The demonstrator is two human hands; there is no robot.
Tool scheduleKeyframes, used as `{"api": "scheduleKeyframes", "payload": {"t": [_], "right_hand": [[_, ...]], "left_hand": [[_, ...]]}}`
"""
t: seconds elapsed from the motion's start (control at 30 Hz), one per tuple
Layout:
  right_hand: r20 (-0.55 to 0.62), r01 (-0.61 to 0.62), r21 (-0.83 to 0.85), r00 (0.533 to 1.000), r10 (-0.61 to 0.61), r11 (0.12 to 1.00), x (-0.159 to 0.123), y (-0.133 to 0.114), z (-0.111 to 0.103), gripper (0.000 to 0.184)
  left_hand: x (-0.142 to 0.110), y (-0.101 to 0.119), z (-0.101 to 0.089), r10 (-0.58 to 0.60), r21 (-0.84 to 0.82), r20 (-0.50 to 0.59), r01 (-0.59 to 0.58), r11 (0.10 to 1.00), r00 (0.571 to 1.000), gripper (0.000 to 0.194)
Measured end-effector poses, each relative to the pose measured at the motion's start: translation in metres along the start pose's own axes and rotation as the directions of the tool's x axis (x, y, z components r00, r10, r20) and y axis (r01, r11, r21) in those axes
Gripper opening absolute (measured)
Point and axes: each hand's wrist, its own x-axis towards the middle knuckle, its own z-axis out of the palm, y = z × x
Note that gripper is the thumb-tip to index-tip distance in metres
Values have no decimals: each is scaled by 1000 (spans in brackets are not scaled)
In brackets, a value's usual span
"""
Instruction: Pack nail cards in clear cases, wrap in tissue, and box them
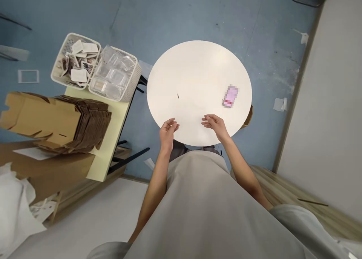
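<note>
Knock risk: blurred pink rectangular item (pixel 231 95)
Right hand (pixel 220 128), empty, loosely open, might sweep into it; left hand (pixel 167 136) likewise empty, loosely open.

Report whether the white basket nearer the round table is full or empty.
The basket is full, or nearly: clear plastic containers crowd it to the rim.

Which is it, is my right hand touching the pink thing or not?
Apart. The head view shows a bit of the white round table between your right hand and the pink thing.
</note>
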Motion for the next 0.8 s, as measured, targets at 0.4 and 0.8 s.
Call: {"api": "scheduleKeyframes", "payload": {"t": [0.4,0.8], "right_hand": [[-96,-27,-21,995,25,999,-12,-8,171,40],[149,34,-39,989,-28,999,44,-28,231,48]], "left_hand": [[87,63,-137,45,-80,39,-42,996,998,29],[114,87,-201,92,87,-255,-72,994,963,35]]}}
